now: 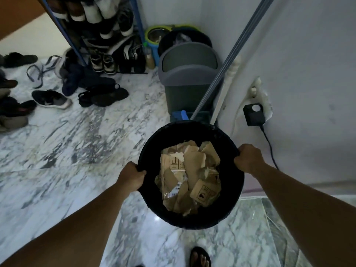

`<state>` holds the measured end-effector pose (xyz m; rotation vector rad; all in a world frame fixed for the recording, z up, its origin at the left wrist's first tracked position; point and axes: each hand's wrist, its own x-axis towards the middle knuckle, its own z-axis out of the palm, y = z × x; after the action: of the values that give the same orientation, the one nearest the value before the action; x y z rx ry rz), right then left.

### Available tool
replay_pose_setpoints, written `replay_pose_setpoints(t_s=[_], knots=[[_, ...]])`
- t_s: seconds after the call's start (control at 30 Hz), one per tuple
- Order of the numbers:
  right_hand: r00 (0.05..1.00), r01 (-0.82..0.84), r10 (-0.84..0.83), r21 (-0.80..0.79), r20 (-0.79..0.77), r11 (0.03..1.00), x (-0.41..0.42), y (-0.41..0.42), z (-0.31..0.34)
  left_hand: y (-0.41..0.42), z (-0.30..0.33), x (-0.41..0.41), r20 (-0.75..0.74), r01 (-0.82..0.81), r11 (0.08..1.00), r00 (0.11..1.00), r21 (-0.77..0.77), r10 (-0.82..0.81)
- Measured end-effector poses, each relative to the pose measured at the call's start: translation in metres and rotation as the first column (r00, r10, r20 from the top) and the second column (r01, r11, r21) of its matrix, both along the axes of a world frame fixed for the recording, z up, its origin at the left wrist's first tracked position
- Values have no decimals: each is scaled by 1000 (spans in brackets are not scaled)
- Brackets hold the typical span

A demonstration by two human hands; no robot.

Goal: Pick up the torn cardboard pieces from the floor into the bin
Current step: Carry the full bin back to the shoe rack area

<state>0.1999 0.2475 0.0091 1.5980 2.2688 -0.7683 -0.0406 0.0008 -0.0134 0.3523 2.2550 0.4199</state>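
A person looks down at a round black bin [234, 193] held in both hands above a white and grey marble floor [77, 143]. The left hand [133, 177] grips the bin's rim at nine o'clock, fingers [141, 172] curled over the edge into the bin. The right hand [248, 158] grips the rim at about two o'clock, fingers clenched around the edge with the knuckles facing the camera. Both forearms reach in from the bottom corners of the view.

Inside the bin lie the torn cardboard pieces [190, 176], brown and ragged, piled loosely on each other; some show printed shipping symbols and a white label.

At twelve o'clock from the bin stands a grey swing-lid dustbin [189, 74], with a grey mop handle [231, 56] leaning across it toward the upper right. Beyond that, near the wall corner, sits a green and blue mop bucket [154, 35]. At ten o'clock a shoe rack [100, 31] holds shoes, and loose shoes and sandals [52, 99] lie scattered on the floor at the left. At three o'clock a black adapter [254, 114] hangs on the white wall [308, 54]. A sandalled foot [200, 257] shows at six o'clock.
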Motion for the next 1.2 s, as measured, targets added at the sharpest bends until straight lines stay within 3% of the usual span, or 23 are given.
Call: replay_pose_setpoints(t_s=[0.47, 1.2], knots=[[1000, 24, -24, 16, -10, 1000, 13, 28, -125, 36, -120, 8, -24, 33, 998, 999, -62, -34], [999, 34, -35, 63, 18, 997, 0, 38, -165, 55, -159, 16, -169, -1, 997, 986, -81, -12]])
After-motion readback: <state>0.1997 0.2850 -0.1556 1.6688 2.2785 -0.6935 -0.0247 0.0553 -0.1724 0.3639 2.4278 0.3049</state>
